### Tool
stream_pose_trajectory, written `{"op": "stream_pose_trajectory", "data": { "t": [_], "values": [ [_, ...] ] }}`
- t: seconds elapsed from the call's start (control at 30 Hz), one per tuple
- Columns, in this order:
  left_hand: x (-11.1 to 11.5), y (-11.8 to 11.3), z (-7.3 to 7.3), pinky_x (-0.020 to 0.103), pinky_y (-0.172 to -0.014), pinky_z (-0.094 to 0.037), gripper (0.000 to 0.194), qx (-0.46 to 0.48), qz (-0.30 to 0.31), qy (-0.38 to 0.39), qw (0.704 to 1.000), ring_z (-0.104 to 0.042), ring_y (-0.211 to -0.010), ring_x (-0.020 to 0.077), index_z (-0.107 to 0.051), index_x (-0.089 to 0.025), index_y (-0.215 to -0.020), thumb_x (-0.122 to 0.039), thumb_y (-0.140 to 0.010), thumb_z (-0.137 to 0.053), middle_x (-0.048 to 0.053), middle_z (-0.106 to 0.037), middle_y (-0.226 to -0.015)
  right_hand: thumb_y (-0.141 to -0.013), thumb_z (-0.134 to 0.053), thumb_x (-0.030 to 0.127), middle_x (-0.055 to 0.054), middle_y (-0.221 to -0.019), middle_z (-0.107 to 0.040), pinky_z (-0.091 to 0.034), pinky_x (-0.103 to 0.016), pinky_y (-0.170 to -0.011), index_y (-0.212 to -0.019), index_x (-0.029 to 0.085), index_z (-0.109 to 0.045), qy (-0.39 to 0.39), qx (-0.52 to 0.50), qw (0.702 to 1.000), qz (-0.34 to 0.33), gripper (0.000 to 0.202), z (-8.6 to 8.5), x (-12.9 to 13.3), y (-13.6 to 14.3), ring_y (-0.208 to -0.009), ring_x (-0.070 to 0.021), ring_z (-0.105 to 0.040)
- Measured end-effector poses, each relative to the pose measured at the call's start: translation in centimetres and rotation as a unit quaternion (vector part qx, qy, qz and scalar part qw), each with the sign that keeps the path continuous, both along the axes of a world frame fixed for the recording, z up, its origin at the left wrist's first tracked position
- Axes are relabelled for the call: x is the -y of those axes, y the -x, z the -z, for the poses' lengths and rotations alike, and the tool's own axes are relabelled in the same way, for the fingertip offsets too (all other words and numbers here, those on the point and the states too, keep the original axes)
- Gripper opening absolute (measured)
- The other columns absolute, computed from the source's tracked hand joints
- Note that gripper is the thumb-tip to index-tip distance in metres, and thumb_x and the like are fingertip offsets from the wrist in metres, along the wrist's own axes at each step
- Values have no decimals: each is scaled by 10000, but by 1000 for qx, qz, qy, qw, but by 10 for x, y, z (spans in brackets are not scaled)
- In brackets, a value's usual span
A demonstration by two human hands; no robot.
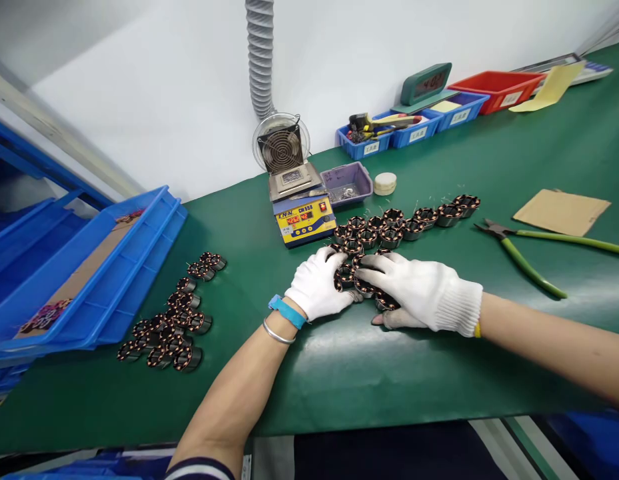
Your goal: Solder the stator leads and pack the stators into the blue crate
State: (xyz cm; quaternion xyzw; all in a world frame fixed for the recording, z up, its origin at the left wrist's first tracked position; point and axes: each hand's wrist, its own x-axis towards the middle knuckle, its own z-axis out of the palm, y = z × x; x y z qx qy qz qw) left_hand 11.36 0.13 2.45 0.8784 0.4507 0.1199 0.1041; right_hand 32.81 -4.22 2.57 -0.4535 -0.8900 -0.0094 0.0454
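Note:
Several motor stators (368,239), dark rings with copper windings and thin loose wires, stand grouped on the green table. My left hand (319,283), in a white glove, cups the left side of the nearer stators, its fingers behind them and its thumb in front. From the right, my gloved right hand (414,290) curls around the same cluster, fingers over the top and thumb at the near side. Some stators under the fingers are partly hidden. A second group of stators (169,333) stands apart on the left.
Behind the cluster is a yellow-and-blue solder pot (304,217) with a fan and hose. A purple tray (346,183) and round white tin (385,183) stand beside it. Green-handled pliers (534,257) and brown cardboard (562,212) lie right. Blue bins (159,220) line the left.

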Motion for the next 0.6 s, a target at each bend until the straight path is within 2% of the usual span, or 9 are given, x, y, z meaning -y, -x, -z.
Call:
{"op": "stream_pose_trajectory", "data": {
  "t": [0.1, 0.2, 0.33, 0.4, 0.5, 0.6],
  "values": [
    [3, -1, -3, 470, -982, -517, 808, -37, 3, 5, 999, -586, -1184, 341, -413, -267, -1462, -575, -770, -692, 121, -468, -1430, -741, -713, 584, -156, -1414, -486, -525, -336, -716, -1362, 220, -586, -5, -4, 1000, -20, 731, 5, -1, -6, -1171, -339, -535],
    [5, -5, -8, 478, -954, -520, 773, -74, 5, 10, 997, -578, -1180, 357, -375, -294, -1492, -561, -814, -634, 121, -465, -1419, -739, -718, 584, -145, -1439, -466, -529, -349, -709, -1291, 235, -640, 13, 4, 999, -29, 658, 4, -1, -8, -1170, -347, -531],
    [0, -13, -17, 479, -910, -529, 935, -111, 0, 33, 993, -580, -1156, 386, -237, -286, -1559, -603, -775, -637, 147, -477, -1373, -744, -713, 554, -118, -1477, -430, -523, -353, -704, -1227, 263, -678, 44, 13, 999, -21, 565, -5, -1, -7, -1163, -339, -528],
    [-4, -18, -20, 470, -900, -530, 912, -121, -11, 43, 992, -586, -1140, 383, -280, -295, -1540, -598, -762, -646, 146, -472, -1357, -738, -703, 558, -115, -1470, -436, -516, -342, -684, -1141, 236, -704, 61, 28, 998, 0, 516, -10, -1, -5, -1129, -328, -544],
    [-6, -23, -21, 441, -873, -536, 719, -124, -33, 32, 991, -609, -1090, 345, -422, -319, -1443, -525, -789, -639, 119, -497, -1280, -697, -709, 591, -123, -1431, -467, -503, -319, -660, -1058, 204, -721, 77, 37, 996, 30, 528, -14, 1, -2, -1083, -312, -565],
    [-5, -28, -22, 450, -833, -544, 586, -125, -43, 26, 991, -618, -1051, 346, -498, -290, -1356, -470, -811, -618, 124, -510, -1214, -665, -711, 633, -136, -1427, -464, -504, -320, -683, -1030, 193, -729, 74, 24, 996, 46, 572, -15, 3, 1, -1093, -317, -564]
  ]
}}
